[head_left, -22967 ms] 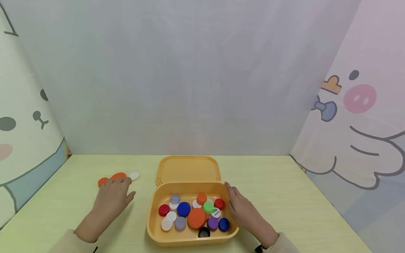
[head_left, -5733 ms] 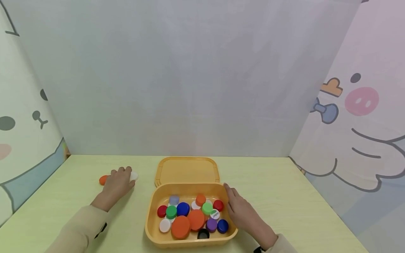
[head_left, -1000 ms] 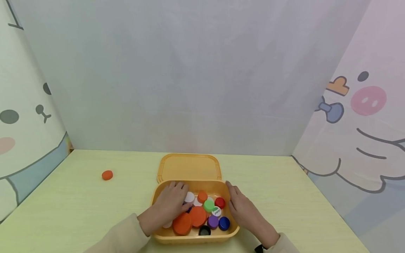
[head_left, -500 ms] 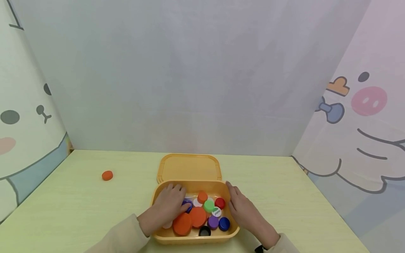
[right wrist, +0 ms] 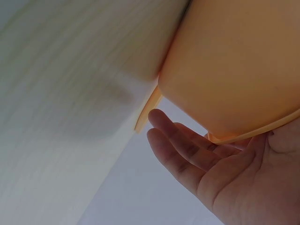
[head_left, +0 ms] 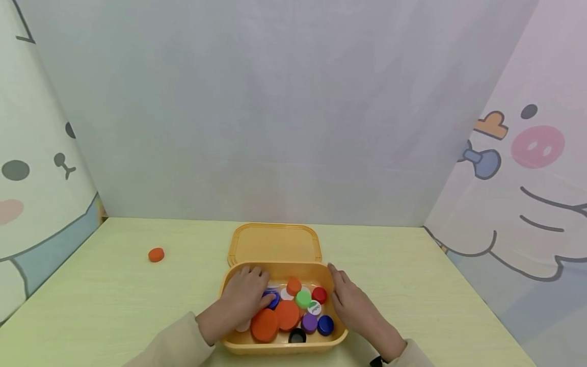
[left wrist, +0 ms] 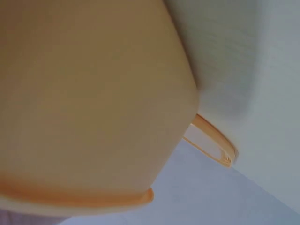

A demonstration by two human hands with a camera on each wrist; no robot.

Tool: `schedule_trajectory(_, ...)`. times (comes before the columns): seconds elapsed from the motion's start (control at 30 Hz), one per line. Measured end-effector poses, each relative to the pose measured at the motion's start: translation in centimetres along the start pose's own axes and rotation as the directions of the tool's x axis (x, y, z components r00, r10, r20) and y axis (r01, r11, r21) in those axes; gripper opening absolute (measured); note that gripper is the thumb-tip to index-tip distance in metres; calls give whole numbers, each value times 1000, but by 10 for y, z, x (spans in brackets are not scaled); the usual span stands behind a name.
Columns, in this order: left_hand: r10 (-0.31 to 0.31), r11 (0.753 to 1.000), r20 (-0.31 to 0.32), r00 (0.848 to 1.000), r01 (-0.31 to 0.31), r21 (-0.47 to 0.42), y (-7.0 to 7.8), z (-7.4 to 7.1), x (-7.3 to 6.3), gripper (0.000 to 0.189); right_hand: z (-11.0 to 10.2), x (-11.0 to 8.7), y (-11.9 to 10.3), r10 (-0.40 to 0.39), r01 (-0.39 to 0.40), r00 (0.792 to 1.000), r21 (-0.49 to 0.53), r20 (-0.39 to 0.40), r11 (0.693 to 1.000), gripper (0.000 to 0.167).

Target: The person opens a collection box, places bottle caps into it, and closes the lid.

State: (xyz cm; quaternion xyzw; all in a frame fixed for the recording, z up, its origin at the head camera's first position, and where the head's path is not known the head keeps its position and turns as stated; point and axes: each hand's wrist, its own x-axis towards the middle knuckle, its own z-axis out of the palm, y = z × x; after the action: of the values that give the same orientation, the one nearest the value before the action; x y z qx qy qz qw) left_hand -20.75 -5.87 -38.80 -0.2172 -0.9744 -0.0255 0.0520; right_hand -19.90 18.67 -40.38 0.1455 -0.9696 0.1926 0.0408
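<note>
A yellow-orange plastic box (head_left: pixel 293 349) holds several loose bottle caps: orange (head_left: pixel 288 315), purple (head_left: pixel 309 323), dark blue (head_left: pixel 325 325), light green (head_left: pixel 303 298), red and white among them. My left hand (head_left: pixel 243 295) reaches into the box's left half, thumb at a blue cap (head_left: pixel 272 302). Its fingertips are hidden, so I cannot tell whether they pinch a cap. My right hand (head_left: pixel 355 306) rests at the box's right rim; in the right wrist view its loosely bent fingers (right wrist: pixel 171 154) lie under the rim, beside the outer wall. The left wrist view mostly shows the box's outer wall (left wrist: pixel 103 103).
Behind the box lies its matching yellow-orange lid (head_left: pixel 275 242). An orange cap (head_left: pixel 156 255) sits alone on the pale wooden table (head_left: pixel 412 275), at the far left. A grey sheet (head_left: pixel 275 112) hangs behind the table, with cartoon-printed cloths on both sides.
Since 5.7 s ago my left hand moved from the table into the box; white caps left the table. A white cap beside its fingers one second ago is now mostly hidden. Right hand stays.
</note>
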Motion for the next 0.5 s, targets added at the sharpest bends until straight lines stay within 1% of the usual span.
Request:
schedule_trajectory(0.2,1,1000,-42,999,-1,-5,-2,-10,-4,38,-1,-1,-1,0,0,1000,-3,1,1000,52)
schedule_trajectory(0.3,-16,1000,-62,998,16,-8,-4,-17,-5,39,-1,-2,-1,-1,1,1000,-1,2,1000,52)
schedule_trajectory(0.5,-68,997,-95,993,63,-54,-15,-28,-7,37,-1,-2,-2,0,0,1000,3,3,1000,52)
